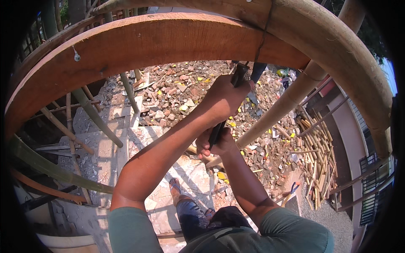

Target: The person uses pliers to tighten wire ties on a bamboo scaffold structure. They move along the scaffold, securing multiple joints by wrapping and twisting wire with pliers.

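Gripping a dark bar-shaped tool (216, 134), the person's two hands are closed one beyond the other. The left hand (228, 99) is wrapped around its far part, with the tip showing past the fist; the right hand (224, 143) is curled around its near end. The left wrist hides the stretch between them. The tool lies just on the near side of a reddish-brown plank (168, 40), toward that plank's right end. A thin dark wire (265, 36) crosses the plank from a thick bamboo pole (333, 38) on the far side; whether wire and tool touch cannot be told from here. A second, slanting pole (282, 109) stands to the right of the hands. Below spreads broken rubble (177, 92), with a heap of wooden strips (318, 160) at right and the person's sandalled foot (175, 185) at near left.
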`<state>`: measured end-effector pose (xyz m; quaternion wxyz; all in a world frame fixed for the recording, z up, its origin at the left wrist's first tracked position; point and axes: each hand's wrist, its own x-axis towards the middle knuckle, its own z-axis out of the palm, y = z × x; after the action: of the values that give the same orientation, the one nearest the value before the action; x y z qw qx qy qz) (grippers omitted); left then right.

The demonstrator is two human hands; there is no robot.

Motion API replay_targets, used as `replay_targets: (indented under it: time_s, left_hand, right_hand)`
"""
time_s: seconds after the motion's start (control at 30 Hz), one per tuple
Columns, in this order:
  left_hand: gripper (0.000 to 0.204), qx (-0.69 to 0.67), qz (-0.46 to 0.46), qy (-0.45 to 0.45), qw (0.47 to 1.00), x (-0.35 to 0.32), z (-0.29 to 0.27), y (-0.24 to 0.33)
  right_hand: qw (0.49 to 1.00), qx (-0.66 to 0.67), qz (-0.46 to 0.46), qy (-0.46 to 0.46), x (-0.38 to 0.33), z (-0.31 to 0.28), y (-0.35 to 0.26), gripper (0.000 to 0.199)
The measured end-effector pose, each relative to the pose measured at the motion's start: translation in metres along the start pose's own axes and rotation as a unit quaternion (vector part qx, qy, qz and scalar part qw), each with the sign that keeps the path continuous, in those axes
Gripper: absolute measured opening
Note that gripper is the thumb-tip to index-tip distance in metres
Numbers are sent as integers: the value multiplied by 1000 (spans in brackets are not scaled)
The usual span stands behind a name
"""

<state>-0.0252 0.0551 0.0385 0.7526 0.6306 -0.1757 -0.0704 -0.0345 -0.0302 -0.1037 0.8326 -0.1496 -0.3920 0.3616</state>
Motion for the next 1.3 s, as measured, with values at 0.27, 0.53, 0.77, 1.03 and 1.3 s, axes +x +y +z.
replay_targets:
  time_s: [0.27, 0.53, 0.77, 1.03, 1.3]
  left_hand:
    - [42, 126, 98, 217, 963, 1, 28, -2]
    - [54, -49, 58, -134, 988, -10, -26, 15]
    - [37, -167, 19, -145, 975, 1, 9, 11]
    - [37, -143, 23, 130, 981, 15, 50, -13]
    - [37, 147, 12, 249, 957, 2, 33, -15]
  right_hand:
    - [531, -670, -43, 518, 11, 69, -3, 47]
    - [961, -137, -33, 236, 6, 57, 4, 23]
    - [987, 84, 111, -80, -7, 22, -24, 41]
    - [635, -661, -17, 399, -29, 94, -53, 57]
    - [887, -396, 80, 225, -21, 18, -56, 28]
